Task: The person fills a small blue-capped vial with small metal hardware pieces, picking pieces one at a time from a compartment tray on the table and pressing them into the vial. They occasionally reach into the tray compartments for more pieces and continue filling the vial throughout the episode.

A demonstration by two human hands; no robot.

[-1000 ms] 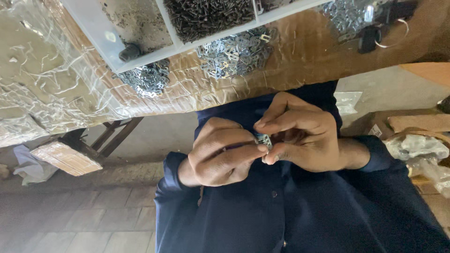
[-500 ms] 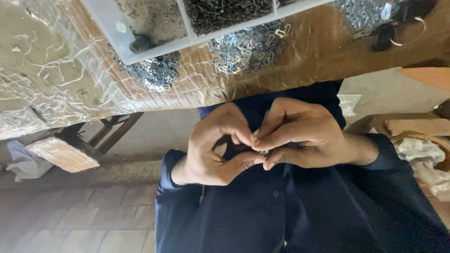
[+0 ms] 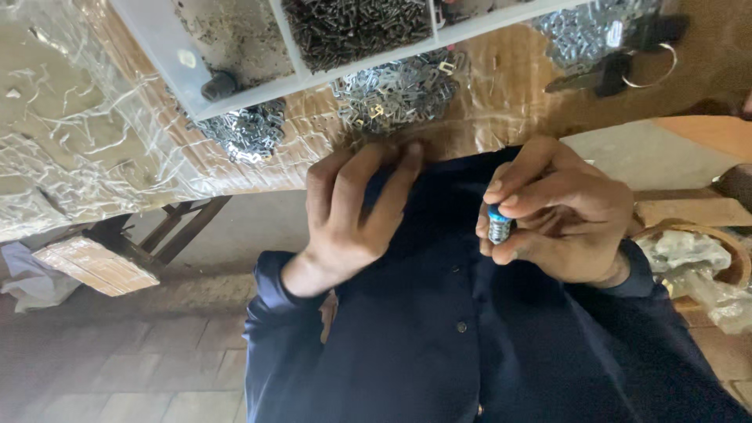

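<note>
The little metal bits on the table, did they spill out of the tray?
It looks so. Piles of small silver metal clips lie loose on the plastic-wrapped table, right against the white divided tray, not in its compartments. The left hand reaches toward them; the right hand holds a small blue-tipped metal cylinder.

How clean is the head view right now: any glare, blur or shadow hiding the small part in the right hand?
Head view: the small silver part with a blue cap in the right hand is fairly sharp; the left hand is slightly soft at the fingertips; plastic wrap on the bench glares; the dark shirt lies in shade with little detail.
</note>
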